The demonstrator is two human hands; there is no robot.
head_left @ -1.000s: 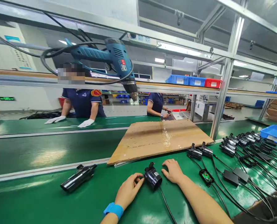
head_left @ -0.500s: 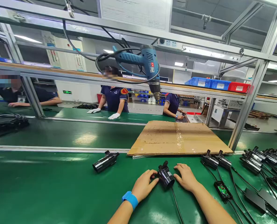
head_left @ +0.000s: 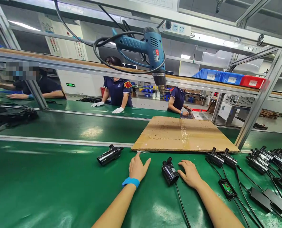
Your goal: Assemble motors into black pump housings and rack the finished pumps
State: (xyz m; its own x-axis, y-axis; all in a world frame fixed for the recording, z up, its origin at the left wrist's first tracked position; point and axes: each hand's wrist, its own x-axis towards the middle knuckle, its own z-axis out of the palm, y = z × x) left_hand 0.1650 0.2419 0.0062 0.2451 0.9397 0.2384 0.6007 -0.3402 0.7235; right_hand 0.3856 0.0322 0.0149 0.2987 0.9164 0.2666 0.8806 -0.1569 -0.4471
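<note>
A small black pump motor (head_left: 169,172) with a cable lies on the green bench between my hands. My right hand (head_left: 190,174) rests just right of it, fingers curled loosely on the mat, fingertips close to the motor and holding nothing. My left hand (head_left: 137,168), with a blue wristband, is lifted off to the motor's left, fingers stretched out and apart. Another black cylinder (head_left: 109,155) lies further left, beyond my left hand.
A cardboard sheet (head_left: 183,134) lies ahead on the bench. A blue heat gun (head_left: 147,48) hangs overhead. Several black motors with cables and circuit boards (head_left: 257,164) crowd the right side. People in dark shirts work across the conveyor (head_left: 72,126). A metal post (head_left: 257,104) stands right.
My left hand has let go of the motor and moved left and forward, fingers now spread. The right hand stays beside the motor. The view has shifted slightly left.
</note>
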